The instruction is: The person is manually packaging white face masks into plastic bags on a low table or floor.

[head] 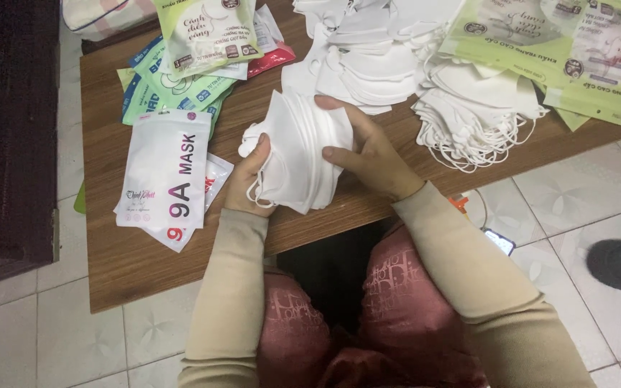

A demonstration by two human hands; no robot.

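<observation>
Gripping one stack of white masks (300, 154): left hand (247, 179), right hand (368, 154), both closed around it. White pouches (163, 179) at nine o'clock; loose masks (476, 108) at two.

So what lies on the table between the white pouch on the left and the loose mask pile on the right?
In the head view: both hands, left and right, gripping a stack of white masks.

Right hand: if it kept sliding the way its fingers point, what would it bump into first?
The right hand points left across the stack of white masks that both hands hold, so it would likely meet the left hand first, then the white pouch; depth is uncertain.
</observation>
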